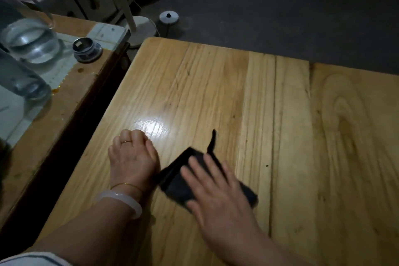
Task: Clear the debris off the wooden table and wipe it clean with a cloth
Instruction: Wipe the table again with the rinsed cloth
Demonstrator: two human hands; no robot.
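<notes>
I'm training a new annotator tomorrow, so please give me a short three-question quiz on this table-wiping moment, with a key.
1. Multiple choice: what lies under the right hand? A) a dark cloth B) a glass jar C) a white bangle
2. True or false: the left hand lies flat, with its fingers straight, on the wooden table.
3. Fill in: the right hand's fingers are ____ (straight or curled) on the cloth.

Key: 1 A. 2 False, its fingers are curled. 3 Straight.
</notes>
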